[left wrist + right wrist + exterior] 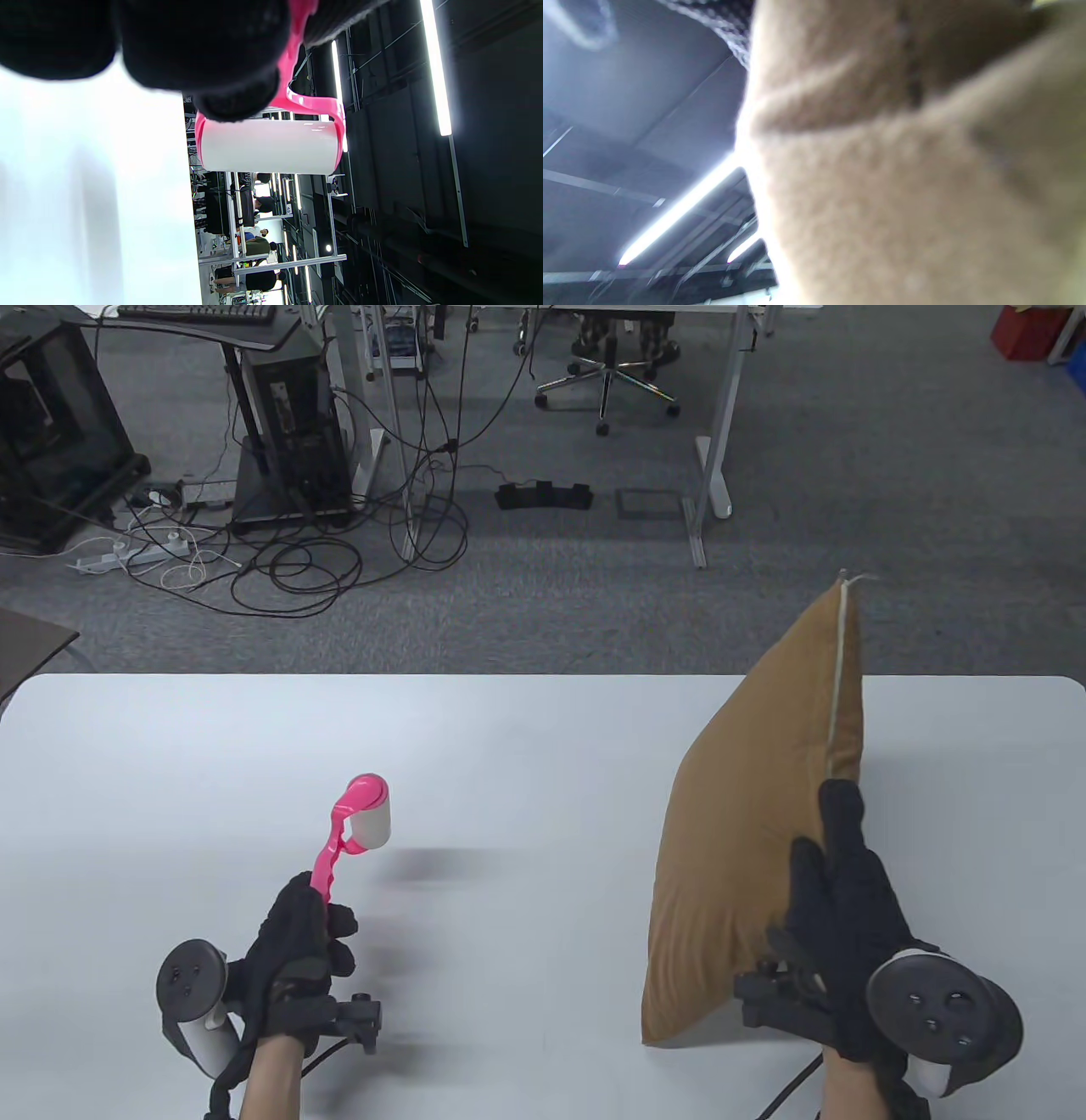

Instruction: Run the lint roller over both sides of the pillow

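A tan pillow (747, 831) stands on edge at the right of the white table (509, 746), one corner up, its broad face turned left. My right hand (836, 916) grips its right edge near the bottom and holds it up. The pillow's fuzzy fabric (903, 190) fills the right wrist view. My left hand (297, 942) grips the pink handle of a lint roller (361, 819) and holds it above the table, the white roll at the top. The roll (269, 146) shows close in the left wrist view. The roller is well left of the pillow, not touching it.
The table's far edge runs across the middle of the table view. Beyond it is grey carpet with cables (297, 560), desk legs (717, 466) and an office chair (607, 377).
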A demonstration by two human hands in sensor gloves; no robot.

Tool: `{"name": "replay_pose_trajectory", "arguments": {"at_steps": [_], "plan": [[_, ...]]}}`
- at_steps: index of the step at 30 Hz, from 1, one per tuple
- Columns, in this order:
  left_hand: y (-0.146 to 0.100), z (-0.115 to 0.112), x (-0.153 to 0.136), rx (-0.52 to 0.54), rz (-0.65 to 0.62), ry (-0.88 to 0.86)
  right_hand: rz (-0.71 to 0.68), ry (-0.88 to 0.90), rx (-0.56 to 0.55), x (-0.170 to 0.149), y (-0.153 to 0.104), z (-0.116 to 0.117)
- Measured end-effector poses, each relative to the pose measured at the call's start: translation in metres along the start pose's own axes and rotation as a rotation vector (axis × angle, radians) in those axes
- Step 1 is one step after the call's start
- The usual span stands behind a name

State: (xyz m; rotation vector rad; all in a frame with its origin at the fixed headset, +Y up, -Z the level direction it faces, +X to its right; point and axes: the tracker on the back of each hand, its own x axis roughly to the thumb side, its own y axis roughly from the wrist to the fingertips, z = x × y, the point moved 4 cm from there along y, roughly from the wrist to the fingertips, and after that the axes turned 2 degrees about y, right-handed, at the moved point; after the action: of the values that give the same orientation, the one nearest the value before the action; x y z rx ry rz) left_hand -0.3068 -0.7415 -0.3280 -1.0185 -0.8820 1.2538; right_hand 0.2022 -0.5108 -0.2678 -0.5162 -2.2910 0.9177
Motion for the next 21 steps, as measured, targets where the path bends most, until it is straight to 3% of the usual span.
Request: {"name": "replay_pose_trajectory", "arguments": {"at_steps": [5, 10, 14, 21], "plan": [[-0.001, 0.007, 0.001, 0.037, -0.006, -0.020, -0.079, 0.097, 0.238, 0.046, 0.005, 0.077], [-0.002, 0.029, -0.001, 0.132, -0.020, -0.124, -0.161, 0.136, 0.340, 0.072, -0.001, 0.152], [-0.002, 0.042, -0.002, 0.185, -0.019, -0.166, -0.186, 0.146, 0.457, 0.086, -0.022, 0.209], [-0.003, 0.041, 0.002, 0.183, -0.049, -0.120, -0.286, -0.062, 0.714, 0.108, -0.078, 0.303]]}}
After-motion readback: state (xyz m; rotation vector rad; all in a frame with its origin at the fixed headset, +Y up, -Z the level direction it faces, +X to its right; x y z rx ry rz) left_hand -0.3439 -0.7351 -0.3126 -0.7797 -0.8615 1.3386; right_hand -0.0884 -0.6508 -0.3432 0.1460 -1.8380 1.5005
